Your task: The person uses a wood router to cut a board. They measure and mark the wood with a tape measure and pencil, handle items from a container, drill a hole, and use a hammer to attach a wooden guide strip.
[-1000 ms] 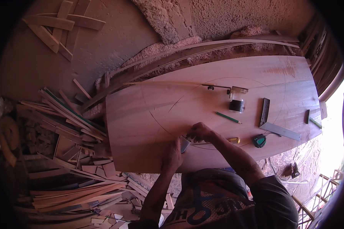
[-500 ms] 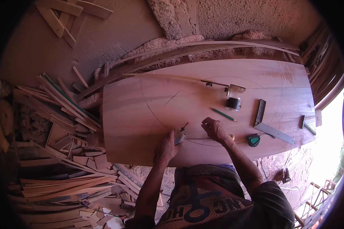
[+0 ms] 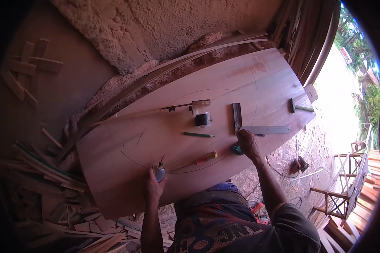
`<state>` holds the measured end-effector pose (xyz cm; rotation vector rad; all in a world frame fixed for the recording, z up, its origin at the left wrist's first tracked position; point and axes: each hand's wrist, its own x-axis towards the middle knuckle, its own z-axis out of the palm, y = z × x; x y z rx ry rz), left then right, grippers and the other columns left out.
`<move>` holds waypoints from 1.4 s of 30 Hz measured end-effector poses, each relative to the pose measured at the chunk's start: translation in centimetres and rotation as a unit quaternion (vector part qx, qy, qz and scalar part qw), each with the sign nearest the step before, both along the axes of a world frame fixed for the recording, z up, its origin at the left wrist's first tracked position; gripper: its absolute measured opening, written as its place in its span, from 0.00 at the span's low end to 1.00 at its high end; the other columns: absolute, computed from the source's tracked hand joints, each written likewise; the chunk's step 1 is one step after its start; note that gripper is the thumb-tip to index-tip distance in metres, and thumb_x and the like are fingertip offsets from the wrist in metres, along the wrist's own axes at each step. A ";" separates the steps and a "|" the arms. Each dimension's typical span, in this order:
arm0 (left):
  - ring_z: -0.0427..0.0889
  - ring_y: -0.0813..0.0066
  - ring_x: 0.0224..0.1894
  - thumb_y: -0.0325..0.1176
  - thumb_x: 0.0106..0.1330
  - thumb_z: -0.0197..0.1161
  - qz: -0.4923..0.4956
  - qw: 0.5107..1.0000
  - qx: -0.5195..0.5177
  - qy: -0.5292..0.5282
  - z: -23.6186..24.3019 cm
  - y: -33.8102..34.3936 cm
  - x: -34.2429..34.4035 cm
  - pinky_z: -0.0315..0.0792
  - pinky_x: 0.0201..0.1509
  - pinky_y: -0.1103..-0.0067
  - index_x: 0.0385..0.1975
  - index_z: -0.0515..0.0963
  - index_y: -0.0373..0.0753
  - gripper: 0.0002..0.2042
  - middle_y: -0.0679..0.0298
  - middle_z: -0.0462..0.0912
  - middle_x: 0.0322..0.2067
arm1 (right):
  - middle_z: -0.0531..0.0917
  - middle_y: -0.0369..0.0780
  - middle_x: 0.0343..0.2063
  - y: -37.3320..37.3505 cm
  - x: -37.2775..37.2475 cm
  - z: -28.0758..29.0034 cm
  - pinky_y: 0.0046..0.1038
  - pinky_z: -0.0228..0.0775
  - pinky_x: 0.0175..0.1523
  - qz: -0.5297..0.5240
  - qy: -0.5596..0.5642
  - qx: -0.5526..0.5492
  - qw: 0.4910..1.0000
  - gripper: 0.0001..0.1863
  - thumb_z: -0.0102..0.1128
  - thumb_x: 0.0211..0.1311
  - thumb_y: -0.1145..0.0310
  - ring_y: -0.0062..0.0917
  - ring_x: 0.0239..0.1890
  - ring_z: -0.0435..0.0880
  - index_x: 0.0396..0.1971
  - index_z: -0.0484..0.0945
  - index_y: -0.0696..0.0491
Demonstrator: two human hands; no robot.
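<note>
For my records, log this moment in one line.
left hand: holding grey object; right hand: near square and tape measure; green pencil: on wooden board

We tag this as a woodworking shop. Wide wooden desk (image 3: 99, 168) with curved lines drawn on it; metal square (image 3: 266, 130), tape measure (image 3: 237, 150), green pencil (image 3: 196, 134) and hammer (image 3: 303, 108) lie on top. We count loose offcuts (image 3: 101, 225) lower left, long boards (image 3: 308, 38) stacked upper right, rough wall (image 3: 109, 29) behind. Right side looks open to daylight and greenery (image 3: 369, 90), though glare there leaves us unsure.
</note>
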<state>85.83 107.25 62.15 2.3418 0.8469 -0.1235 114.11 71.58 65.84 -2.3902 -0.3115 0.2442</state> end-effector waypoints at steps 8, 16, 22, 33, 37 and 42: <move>0.69 0.42 0.67 0.37 0.55 0.75 -0.121 0.991 0.062 0.009 -0.7 0.4 -0.7 0.65 0.70 0.62 0.75 0.45 0.35 0.52 0.40 0.66 0.67 | 0.82 0.48 0.36 2.4 -12.7 -1.8 0.44 0.75 0.43 0.008 -0.046 0.187 0.981 0.08 0.53 0.68 0.67 0.46 0.42 0.82 0.43 0.77 0.52; 0.61 0.43 0.71 0.44 0.54 0.76 -0.219 0.950 0.221 -0.034 0.5 0.2 -0.5 0.60 0.73 0.62 0.76 0.42 0.37 0.56 0.42 0.60 0.70 | 0.84 0.48 0.38 -6.4 -36.1 -9.2 0.45 0.75 0.48 -0.163 0.138 0.124 0.969 0.13 0.56 0.66 0.61 0.46 0.45 0.84 0.46 0.79 0.49; 0.55 0.34 0.72 0.73 0.49 0.66 -0.239 0.905 0.352 0.007 1.4 -1.6 1.3 0.48 0.68 0.34 0.78 0.42 0.49 0.61 0.46 0.49 0.75 | 0.85 0.50 0.45 -12.9 -49.0 -14.8 0.41 0.73 0.57 -0.448 0.226 0.093 0.860 0.18 0.55 0.63 0.57 0.45 0.50 0.83 0.48 0.84 0.49; 0.68 0.39 0.65 0.55 0.64 0.63 -0.394 0.787 0.473 0.042 -3.8 -1.8 3.7 0.64 0.66 0.47 0.63 0.71 0.41 0.33 0.47 0.70 0.65 | 0.86 0.39 0.28 -17.9 -67.1 -20.5 0.28 0.77 0.28 -0.741 0.310 0.278 0.527 0.13 0.58 0.58 0.66 0.22 0.25 0.84 0.39 0.85 0.54; 0.67 0.40 0.66 0.52 0.64 0.64 -0.410 0.782 0.469 0.019 -4.4 -6.5 5.2 0.63 0.67 0.49 0.65 0.68 0.40 0.33 0.47 0.68 0.66 | 0.86 0.39 0.28 -18.5 -73.4 -21.3 0.29 0.77 0.27 -0.779 0.318 0.264 0.471 0.13 0.57 0.61 0.65 0.23 0.25 0.84 0.42 0.84 0.54; 0.65 0.42 0.68 0.49 0.64 0.65 -0.413 0.788 0.456 -0.026 -3.3 -11.7 6.3 0.62 0.68 0.51 0.68 0.63 0.39 0.35 0.46 0.66 0.67 | 0.84 0.37 0.27 -17.4 -74.3 -21.5 0.27 0.73 0.24 -0.812 0.252 0.322 0.416 0.13 0.56 0.66 0.66 0.20 0.23 0.82 0.46 0.81 0.52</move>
